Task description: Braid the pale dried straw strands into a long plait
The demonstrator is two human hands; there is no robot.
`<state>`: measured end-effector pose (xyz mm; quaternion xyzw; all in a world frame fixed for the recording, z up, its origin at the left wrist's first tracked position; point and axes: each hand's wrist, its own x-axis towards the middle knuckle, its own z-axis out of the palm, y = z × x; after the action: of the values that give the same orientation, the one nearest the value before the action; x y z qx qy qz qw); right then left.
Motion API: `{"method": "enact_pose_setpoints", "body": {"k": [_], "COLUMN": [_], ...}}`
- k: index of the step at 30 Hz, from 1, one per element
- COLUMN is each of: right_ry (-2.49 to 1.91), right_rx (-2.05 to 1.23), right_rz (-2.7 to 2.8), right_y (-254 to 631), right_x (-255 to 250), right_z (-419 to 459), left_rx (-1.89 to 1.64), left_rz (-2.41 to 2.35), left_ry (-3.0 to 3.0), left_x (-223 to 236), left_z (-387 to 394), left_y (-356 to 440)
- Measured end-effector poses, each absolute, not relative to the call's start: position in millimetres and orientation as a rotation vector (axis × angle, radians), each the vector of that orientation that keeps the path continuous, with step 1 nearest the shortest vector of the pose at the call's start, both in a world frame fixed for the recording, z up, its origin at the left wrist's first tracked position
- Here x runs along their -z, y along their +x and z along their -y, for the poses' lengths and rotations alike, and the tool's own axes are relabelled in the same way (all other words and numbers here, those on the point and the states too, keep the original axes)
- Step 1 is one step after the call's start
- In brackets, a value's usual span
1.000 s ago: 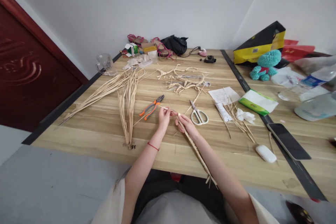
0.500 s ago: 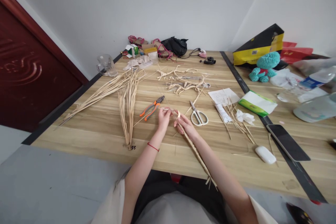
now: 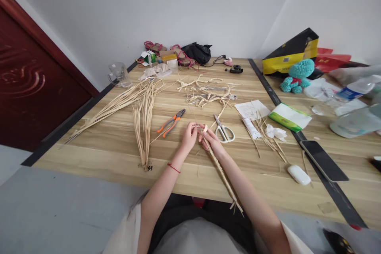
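Note:
My right hand (image 3: 210,141) is closed around the upper end of a long straw-wrapped stem (image 3: 222,174), which slants down over the table's front edge and frays into loose ends. A flat loop of straw strip (image 3: 205,128) stands up at its top. My left hand (image 3: 190,134) pinches thin strands at that same end, close against the right fingers; exactly which strand it grips is too small to tell. Orange-handled pliers (image 3: 172,123) lie left of the hands. White-handled scissors (image 3: 224,131) lie just right of them.
Two straw bundles (image 3: 144,121) spread over the left side. Wrapped twig pieces (image 3: 208,95) lie behind the hands. To the right are a white tube (image 3: 251,127), loose straws, a tissue pack (image 3: 290,117), a white case (image 3: 299,175) and a phone (image 3: 324,160). A glass mug (image 3: 119,74) stands at the far left edge.
My left hand has moved slightly right, closer to my right hand, and the strand it pinches no longer sticks out leftward. The whole view has shifted a little.

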<state>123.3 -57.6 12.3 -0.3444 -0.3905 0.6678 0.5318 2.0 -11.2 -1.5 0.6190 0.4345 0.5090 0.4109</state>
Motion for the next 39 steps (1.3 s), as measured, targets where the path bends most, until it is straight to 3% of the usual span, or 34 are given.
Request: {"method": "enact_pose_setpoints", "body": {"k": [10, 22, 39], "right_ry": [-0.840, -0.839, -0.861], "right_rx": [-1.592, -1.591, -1.553], "right_rz": [0.975, 0.901, 0.928], "right_y": [122.6, 122.5, 120.9], "right_x": [-8.1, -6.0, -5.1], "right_z": [57.7, 54.7, 53.8], "left_rx": [-1.345, -1.115, -1.096], "left_rz": [-1.274, -1.149, -1.107], "left_ry": [1.561, 1.711, 1.671], "left_x": [5.9, -7.3, -5.2], "left_z": [11.8, 20.4, 19.4], "left_y": [-1.4, 0.9, 0.9]}}
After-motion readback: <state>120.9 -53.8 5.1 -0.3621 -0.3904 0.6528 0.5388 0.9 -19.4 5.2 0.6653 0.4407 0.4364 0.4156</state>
